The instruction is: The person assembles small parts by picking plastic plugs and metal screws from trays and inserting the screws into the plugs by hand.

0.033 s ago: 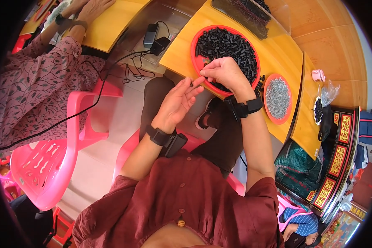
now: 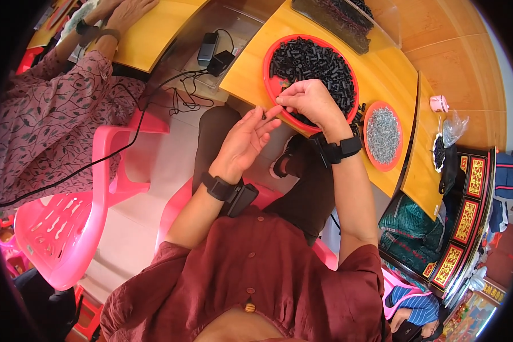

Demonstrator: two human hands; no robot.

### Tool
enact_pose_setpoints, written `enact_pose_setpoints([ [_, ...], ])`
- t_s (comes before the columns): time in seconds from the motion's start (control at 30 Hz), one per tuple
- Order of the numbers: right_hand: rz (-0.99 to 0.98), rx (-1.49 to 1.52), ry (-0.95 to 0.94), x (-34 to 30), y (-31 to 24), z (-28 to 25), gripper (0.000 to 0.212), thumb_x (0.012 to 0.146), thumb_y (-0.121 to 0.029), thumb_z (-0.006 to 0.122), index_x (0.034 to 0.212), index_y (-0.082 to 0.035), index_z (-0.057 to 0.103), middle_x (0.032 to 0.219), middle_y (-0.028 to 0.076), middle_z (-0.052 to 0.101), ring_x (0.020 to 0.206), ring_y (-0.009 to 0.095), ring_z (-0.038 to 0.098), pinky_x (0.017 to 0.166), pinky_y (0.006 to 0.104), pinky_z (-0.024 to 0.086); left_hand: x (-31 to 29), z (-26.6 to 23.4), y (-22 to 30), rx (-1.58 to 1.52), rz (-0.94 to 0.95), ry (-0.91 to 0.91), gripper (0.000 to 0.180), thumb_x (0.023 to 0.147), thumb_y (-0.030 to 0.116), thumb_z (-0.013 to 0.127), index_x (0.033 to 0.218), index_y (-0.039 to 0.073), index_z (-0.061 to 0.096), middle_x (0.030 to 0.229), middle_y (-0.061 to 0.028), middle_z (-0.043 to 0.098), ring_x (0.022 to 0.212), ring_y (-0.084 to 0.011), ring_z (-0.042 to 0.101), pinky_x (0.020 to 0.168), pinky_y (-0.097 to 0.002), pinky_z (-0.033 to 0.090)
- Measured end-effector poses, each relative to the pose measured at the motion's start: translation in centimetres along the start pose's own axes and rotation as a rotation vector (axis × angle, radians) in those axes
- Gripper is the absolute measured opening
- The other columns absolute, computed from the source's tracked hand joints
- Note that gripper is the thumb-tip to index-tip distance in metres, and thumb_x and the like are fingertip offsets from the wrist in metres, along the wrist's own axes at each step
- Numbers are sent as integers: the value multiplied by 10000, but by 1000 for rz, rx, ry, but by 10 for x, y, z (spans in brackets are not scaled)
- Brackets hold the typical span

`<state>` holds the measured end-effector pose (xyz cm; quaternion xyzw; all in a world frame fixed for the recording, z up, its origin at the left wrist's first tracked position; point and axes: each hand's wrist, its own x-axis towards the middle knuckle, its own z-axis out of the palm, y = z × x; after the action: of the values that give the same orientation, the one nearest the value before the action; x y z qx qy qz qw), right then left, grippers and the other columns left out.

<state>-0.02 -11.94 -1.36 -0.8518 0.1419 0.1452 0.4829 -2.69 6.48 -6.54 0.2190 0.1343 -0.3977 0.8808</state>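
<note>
My left hand (image 2: 243, 142) is turned palm up in front of a round red tray (image 2: 266, 71), with several fingers stretched out. A small dark piece (image 2: 264, 117) shows between its thumb and forefinger; its exact kind is too small to tell. Just to the right, my right hand (image 2: 313, 102) is over the tray's near edge, thumb and fingertips pinched together close to the left fingertips. Whatever they pinch is hidden. A heap of short black tubular pieces (image 2: 319, 65) fills most of the tray.
An orange-red plate of silvery screw-like pieces (image 2: 383, 135) stands right of the tray, with a few black pieces (image 2: 359, 114) between. A clear bin (image 2: 347, 25) is behind. At left are a pink chair (image 2: 100, 216), a black cable (image 2: 68, 179) and another person's arms (image 2: 100, 40).
</note>
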Motion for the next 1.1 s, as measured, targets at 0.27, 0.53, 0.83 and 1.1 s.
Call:
enact_pose_setpoints([
  [0.27, -162, -110, 203, -30, -7, 10, 143, 787, -110, 697, 832, 24, 671, 703, 53, 651, 634, 76, 597, 565, 218, 462, 1, 1, -1, 27, 3, -2, 153, 965, 267, 517, 1001, 119, 507, 1200, -71, 613, 950, -132, 629, 660, -182, 476],
  [0.53, -239, 397, 495, -101, -13, 55, 124, 824, -15, 638, 936, 35, 657, 792, 77, 687, 702, 116, 663, 643, 240, 514, -12, 3, -6, 68, 30, -57, 203, 974, 269, 495, 1101, 114, 530, 1206, -44, 599, 1001, -126, 598, 750, -225, 478],
  [0.83, -331, 441, 633, -114, -14, 82, 215, 777, 2, 686, 980, 2, 616, 873, 101, 688, 773, 160, 681, 700, 271, 527, -18, 17, -12, 162, 183, -205, 236, 985, 266, 464, 1119, 79, 513, 1203, -84, 578, 1066, -160, 546, 939, -323, 449],
  [1.1, -367, 305, 671, -118, -14, 85, 191, 796, 34, 678, 967, 16, 595, 891, 74, 682, 799, 101, 646, 736, 234, 522, -26, 26, -14, 196, 214, -228, 248, 987, 275, 456, 1121, 70, 494, 1195, -96, 570, 1050, -172, 554, 922, -336, 464],
])
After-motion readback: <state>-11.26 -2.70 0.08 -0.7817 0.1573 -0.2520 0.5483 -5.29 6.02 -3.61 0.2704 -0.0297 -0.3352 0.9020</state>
